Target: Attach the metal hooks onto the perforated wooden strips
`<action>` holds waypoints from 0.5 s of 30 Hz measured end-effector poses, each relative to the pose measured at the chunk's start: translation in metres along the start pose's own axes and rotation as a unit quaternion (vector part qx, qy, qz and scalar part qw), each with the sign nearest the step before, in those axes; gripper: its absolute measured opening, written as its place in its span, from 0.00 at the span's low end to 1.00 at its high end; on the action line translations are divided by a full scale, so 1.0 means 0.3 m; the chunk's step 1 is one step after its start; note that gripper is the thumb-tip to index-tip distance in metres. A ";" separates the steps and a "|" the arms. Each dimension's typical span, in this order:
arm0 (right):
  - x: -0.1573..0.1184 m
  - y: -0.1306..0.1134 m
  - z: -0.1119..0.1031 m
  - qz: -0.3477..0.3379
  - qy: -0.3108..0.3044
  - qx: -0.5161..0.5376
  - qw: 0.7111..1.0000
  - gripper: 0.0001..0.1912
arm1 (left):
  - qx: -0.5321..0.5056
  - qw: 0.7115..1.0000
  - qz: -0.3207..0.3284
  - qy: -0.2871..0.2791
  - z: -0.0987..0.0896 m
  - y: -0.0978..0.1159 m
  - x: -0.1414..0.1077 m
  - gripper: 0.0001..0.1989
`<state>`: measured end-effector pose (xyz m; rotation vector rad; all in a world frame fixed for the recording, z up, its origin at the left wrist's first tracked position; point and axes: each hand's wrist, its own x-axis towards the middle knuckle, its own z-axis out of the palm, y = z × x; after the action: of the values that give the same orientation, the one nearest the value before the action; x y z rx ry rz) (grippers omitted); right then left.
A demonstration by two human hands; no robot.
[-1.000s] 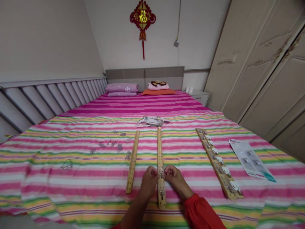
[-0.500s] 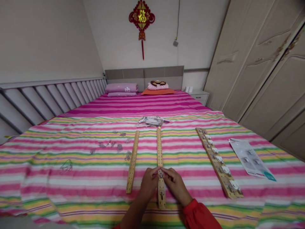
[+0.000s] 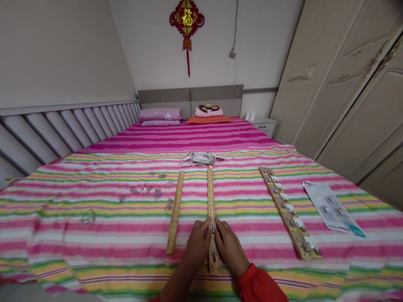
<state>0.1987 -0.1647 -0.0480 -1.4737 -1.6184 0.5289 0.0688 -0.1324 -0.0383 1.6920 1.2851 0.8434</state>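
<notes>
Perforated middle strip (image 3: 211,193), pale wood, lies lengthwise on the striped sheet (image 3: 107,247), straight in front of me and between my two hands. Off to my left, beyond the sheet, runs a slatted rail (image 3: 69,126). Nearer in, a thin loop (image 3: 87,217) lies on the cloth, too fine for me to say what it is made of. To the right of that, small clear packets (image 3: 158,193) are scattered, some with shiny bits in them. Next comes a second perforated strip (image 3: 175,214), slightly slanted, well apart from the middle one. My left hand (image 3: 197,241) is curled at the left edge of the middle strip, thumb reaching up to it. Between my hands a small metal fitting (image 3: 213,230) sits on the wood, with another fitting (image 3: 214,253) nearer to me. Past the far end lies a crumpled clear bag (image 3: 200,158). My right hand (image 3: 229,245) is curled against the right edge, thumb reaching forward; I cannot tell whether either hand closes on the wood or the metal. Further right, a wider board (image 3: 280,203) slants away, bearing a row of white discs (image 3: 299,222), and beyond it lies a flat blister pack (image 3: 332,205).
</notes>
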 end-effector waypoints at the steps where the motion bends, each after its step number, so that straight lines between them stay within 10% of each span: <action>1: 0.002 0.000 -0.001 0.002 0.001 0.002 1.000 0.21 | -0.001 1.000 -0.001 0.001 0.000 0.000 0.000 0.23; 15: 0.023 0.035 -0.028 0.144 0.034 0.248 0.957 0.36 | -0.087 0.996 -0.014 0.029 -0.118 0.027 -0.023 0.24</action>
<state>0.2121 -0.1580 -0.0497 -1.3235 -1.1093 0.9600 0.0394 -0.1324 -0.0161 1.5199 1.2341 0.9656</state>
